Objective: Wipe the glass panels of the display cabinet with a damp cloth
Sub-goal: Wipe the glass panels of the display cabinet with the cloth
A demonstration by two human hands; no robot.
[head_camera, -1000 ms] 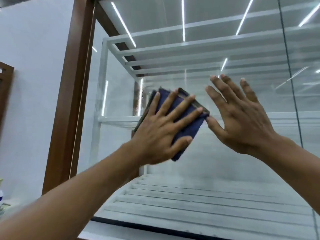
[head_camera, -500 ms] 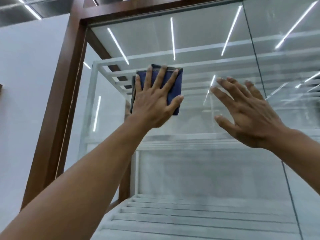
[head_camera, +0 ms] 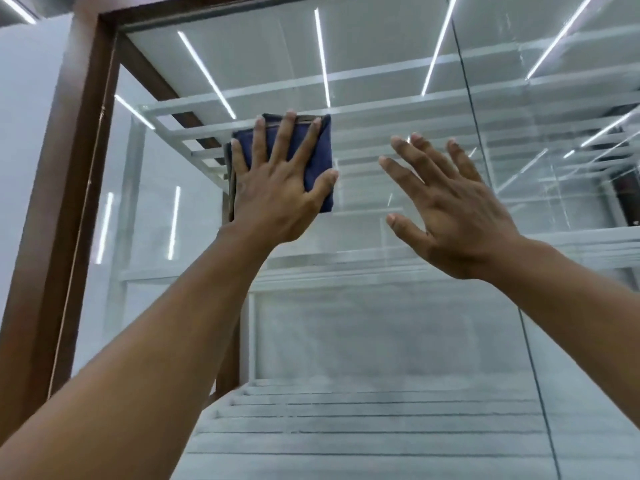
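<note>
Cloth: a folded dark blue cloth [head_camera: 318, 159] lies flat against the glass panel [head_camera: 381, 341] of the display cabinet, high up on the pane, with a brownish edge showing along its left side and top.
Left hand: the left hand [head_camera: 273, 202] lies on top of the cloth and presses it to the glass; its fingers [head_camera: 282, 143] are straight and fanned wide, their tips reaching the cloth's top edge, and the thumb lies across its lower right corner.
Right hand: the right hand [head_camera: 460, 220] is raised to the right of the cloth and apart from it, spread wide and holding nothing; its fingers [head_camera: 405, 176] point up and to the left. I cannot tell if it touches the pane.
Seam: a thin dark seam [head_camera: 471, 98] between panes runs down the glass well right of the cloth and passes behind the right hand.
Frame: a brown wooden frame [head_camera: 69, 202] stands left of the cloth and turns along the top above it.
Inside: behind the glass, a white shelf [head_camera: 381, 268] crosses below the cloth, and a slatted white base [head_camera: 346, 427] lies further down.
Reflections: bright light strips [head_camera: 322, 57] show in the glass above the cloth.
Wall: a pale wall [head_camera: 24, 133] lies far left of the cloth, beyond the frame.
</note>
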